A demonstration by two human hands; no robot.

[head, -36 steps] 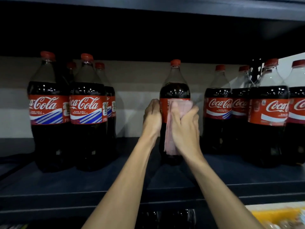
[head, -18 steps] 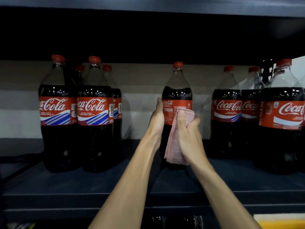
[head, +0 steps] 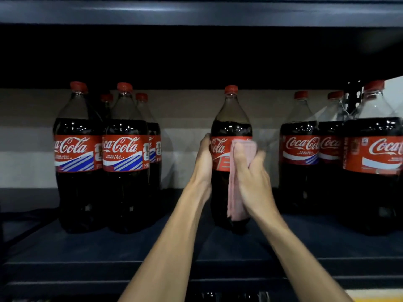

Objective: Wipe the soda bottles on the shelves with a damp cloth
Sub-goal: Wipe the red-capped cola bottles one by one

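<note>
The middle bottle (head: 231, 127) has turned, its logo (head: 218, 147) now facing out beside the pink cloth (head: 237, 188).

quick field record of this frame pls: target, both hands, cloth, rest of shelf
target: middle bottle, upright on shelf, standing apart from the others
left hand: grips the bottle's left side at the label
right hand: holds cloth against the bottle's right front
cloth state: pink, folded, hanging from the label toward the base
rest: left group and right group of bottles, untouched

Pink cloth (head: 238, 175), red-capped dark cola bottle (head: 230, 118), red label (head: 219, 153) with white script
</note>
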